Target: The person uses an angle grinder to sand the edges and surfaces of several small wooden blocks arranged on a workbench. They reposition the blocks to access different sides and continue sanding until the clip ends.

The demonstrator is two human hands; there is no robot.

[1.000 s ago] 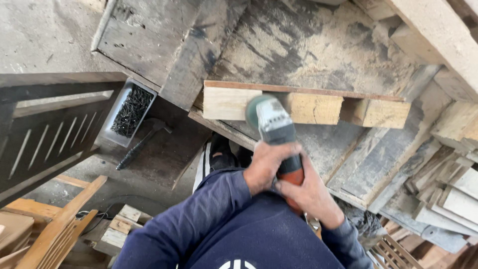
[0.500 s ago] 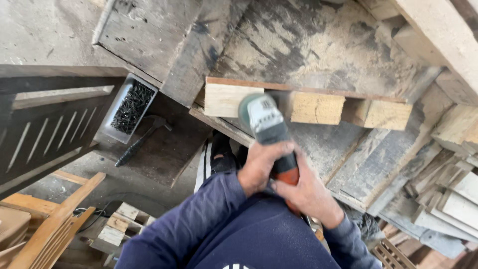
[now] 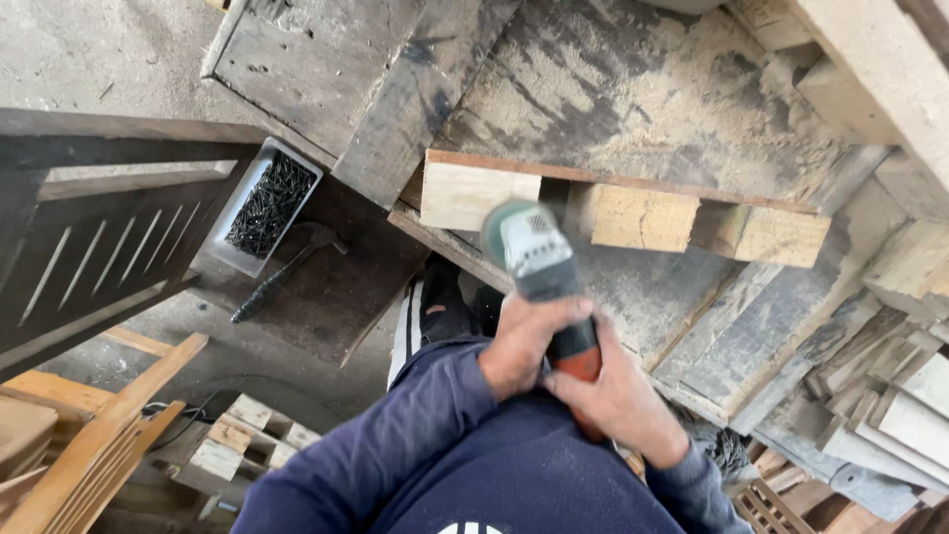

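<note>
Dusty grey boards make up the rough workbench (image 3: 633,89) in front of you, and pale sawdust lies thick on top of it. At its front edge sits a wooden piece (image 3: 633,203) made of a thin, flat strip with three chunky, pale blocks fixed under it; the blocks look freshly cut and their ends are lighter than the old boards. You hold a power tool (image 3: 539,262) with both hands. It has a round green and grey head and a red and black handle, and its head is right up against the left block, though you cannot tell if it truly touches. Your left hand (image 3: 529,341) is wrapped tight around the tool's body, and your right hand (image 3: 618,400) is closed around the handle just behind it. Your sleeves are dark blue and soft. Off to the left, a long white tray (image 3: 219,255) is full of small dark nails, and a hammer (image 3: 282,272) with a black handle lies just beside it on a dark board. Cut planks (image 3: 890,396) are piled at the right, smooth and grey-white.
</note>
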